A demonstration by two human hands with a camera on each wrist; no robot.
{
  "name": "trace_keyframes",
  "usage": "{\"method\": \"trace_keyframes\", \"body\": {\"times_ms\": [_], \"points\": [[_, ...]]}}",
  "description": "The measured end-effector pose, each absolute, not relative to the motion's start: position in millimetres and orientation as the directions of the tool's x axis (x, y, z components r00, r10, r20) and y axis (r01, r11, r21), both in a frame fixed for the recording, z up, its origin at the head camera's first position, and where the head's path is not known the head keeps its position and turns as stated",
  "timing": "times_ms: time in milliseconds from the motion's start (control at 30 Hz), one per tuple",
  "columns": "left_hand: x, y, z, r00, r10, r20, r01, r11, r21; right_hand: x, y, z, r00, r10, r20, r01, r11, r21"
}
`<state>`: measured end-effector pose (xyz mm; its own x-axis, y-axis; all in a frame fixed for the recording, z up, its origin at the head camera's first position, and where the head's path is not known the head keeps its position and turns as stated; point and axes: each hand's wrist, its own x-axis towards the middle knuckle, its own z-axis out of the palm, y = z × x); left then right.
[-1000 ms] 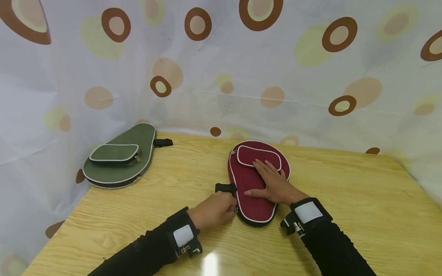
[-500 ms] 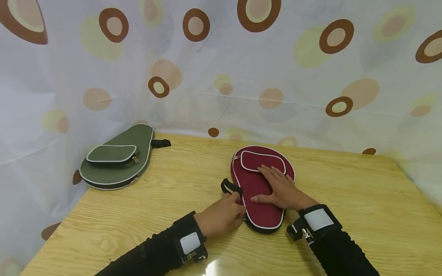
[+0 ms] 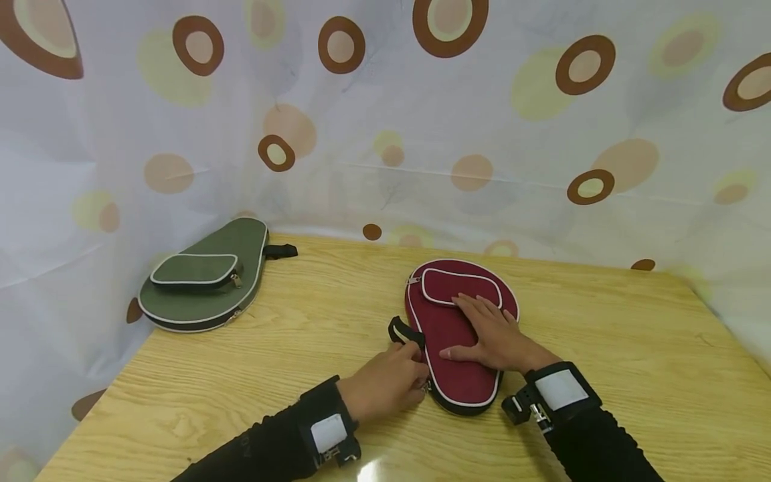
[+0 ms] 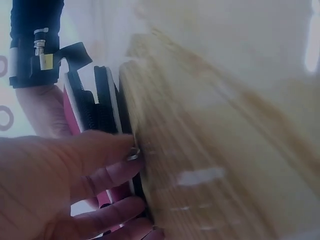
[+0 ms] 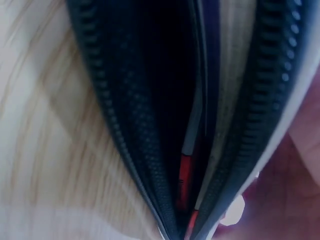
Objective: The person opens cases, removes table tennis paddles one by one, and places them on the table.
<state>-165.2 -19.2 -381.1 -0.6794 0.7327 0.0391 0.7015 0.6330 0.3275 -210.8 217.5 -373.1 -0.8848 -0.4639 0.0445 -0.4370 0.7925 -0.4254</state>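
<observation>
A dark red table tennis paddle case (image 3: pixel 430 321) with white piping lies on the table, its narrow end toward me. At its lower left edge my left hand (image 3: pixel 385 383) pinches the metal zipper pull (image 4: pixel 132 154) between thumb and forefinger. A black strap loop (image 3: pixel 405 332) sticks out from the case just beyond that hand. My right hand (image 3: pixel 494 338) rests on the case top with its fingers spread, the fingertips at the small pocket (image 3: pixel 452 288). The right wrist view shows the zipper teeth (image 5: pixel 270 65) parted along the right side, with red-and-grey edges (image 5: pixel 185 175) inside, not clearly identifiable.
A green case (image 3: pixel 241 248) of the same shape, with a pocket and black strap, lies at the table's far left. A patterned white curtain (image 3: pixel 361 134) stands behind and beside the wooden table (image 3: pixel 602 348).
The red case has slid slightly toward me and to the right, with both hands moving along. The black strap has bent up into a loop. The green case stays in place.
</observation>
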Motion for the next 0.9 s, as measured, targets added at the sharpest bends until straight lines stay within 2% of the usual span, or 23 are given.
{"method": "trace_keyframes", "body": {"times_ms": [200,333,467,667,900], "points": [[-159,-22,-375,-0.736,0.676,-0.043,0.563,0.646,0.516,-202,212,-374,-0.921,-0.366,0.133,-0.389,0.84,-0.379],[-153,-19,-367,-0.784,0.619,-0.037,0.49,0.656,0.574,-194,210,-369,-0.978,-0.147,0.147,-0.198,0.876,-0.441],[-152,-8,-363,-0.824,0.567,-0.012,0.445,0.66,0.606,-192,219,-363,-0.996,0.057,0.062,0.015,0.845,-0.534],[-154,12,-366,-0.834,0.55,-0.031,0.415,0.664,0.623,-194,228,-368,-0.993,0.111,-0.031,0.105,0.759,-0.642],[-154,24,-373,-0.81,0.582,-0.073,0.446,0.692,0.568,-194,230,-368,-0.977,0.161,-0.141,0.212,0.637,-0.741]]}}
